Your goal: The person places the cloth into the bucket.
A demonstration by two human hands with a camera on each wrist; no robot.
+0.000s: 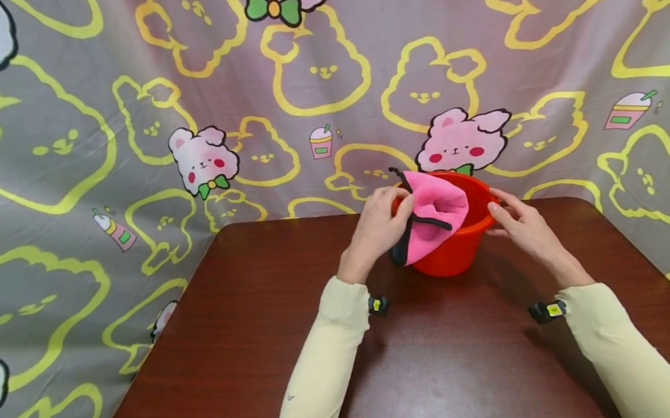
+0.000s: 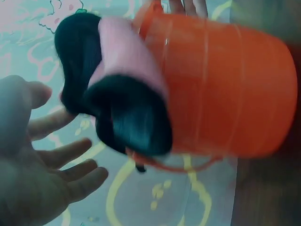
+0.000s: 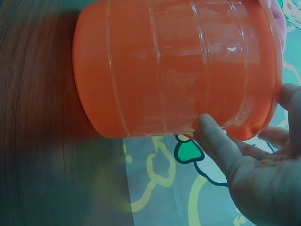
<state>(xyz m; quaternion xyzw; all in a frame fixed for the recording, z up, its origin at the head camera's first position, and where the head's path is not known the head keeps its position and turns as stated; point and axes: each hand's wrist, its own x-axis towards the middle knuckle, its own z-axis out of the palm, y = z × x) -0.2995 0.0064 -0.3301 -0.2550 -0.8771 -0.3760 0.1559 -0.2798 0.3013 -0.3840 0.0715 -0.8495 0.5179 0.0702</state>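
A red bucket (image 1: 447,256) stands upright near the far edge of the table. Over the left side of its rim hangs a pink fleecy cloth (image 1: 427,248) with black edging; its dark side (image 2: 141,125) folds outward in the left wrist view. My left hand (image 1: 377,222) is beside the cloth at the rim. In the left wrist view its fingers (image 2: 75,153) spread apart, a fingertip right at the dark edge and the thumb away from it. At the right side, my right hand (image 1: 519,224) holds the bucket's rim, one finger against the outer wall.
The dark brown wooden table (image 1: 251,347) reaches back to a grey curtain (image 1: 308,172) printed with yellow bears. The bucket's handle (image 2: 188,167) hangs along its side in the left wrist view. Each wrist wears a small black camera (image 1: 379,305).
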